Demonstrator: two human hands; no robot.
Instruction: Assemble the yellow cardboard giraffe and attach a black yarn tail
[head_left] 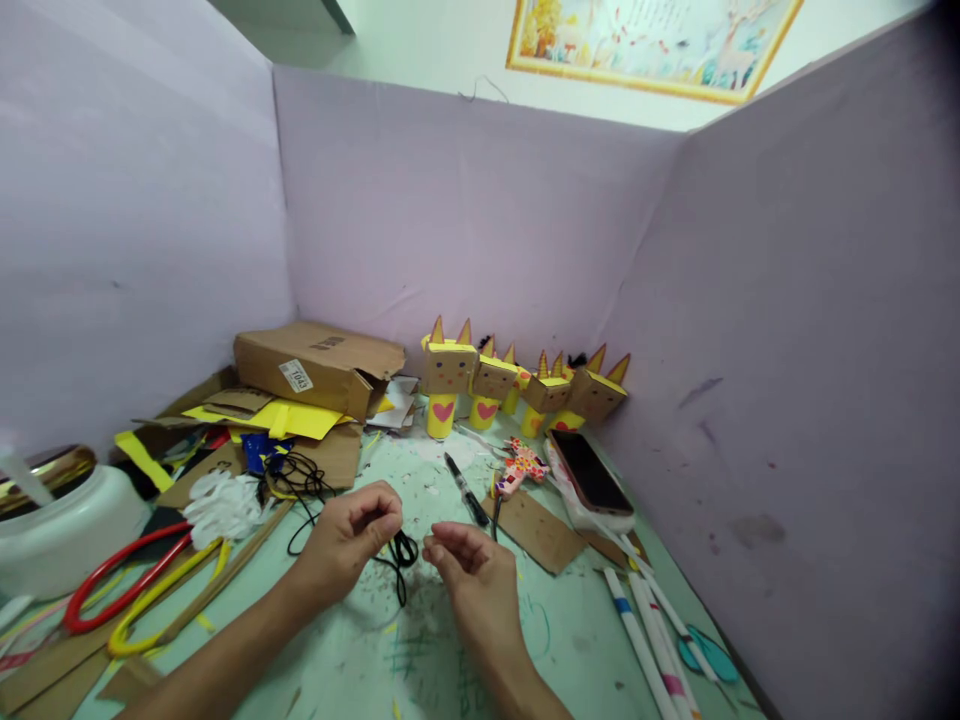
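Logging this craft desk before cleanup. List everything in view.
cardboard figures: four, brown and yellow, back wall
cardboard box: one, brown, back left
phone: one, dark screen, right
black pen: one, centre
white markers: several, front right
black cord: one, between both hands
white tub: one, far left
hoops: two, red and yellow, left
left hand: pinching the cord
right hand: fingers curled, beside the cord

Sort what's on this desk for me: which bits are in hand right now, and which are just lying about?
In hand:
- black cord, pinched by the left hand
- right hand, fingers curled beside the cord's loop

Lying about:
- black marker
- phone
- cardboard box
- cardboard figures along the wall
- red and yellow hoops
- white pens
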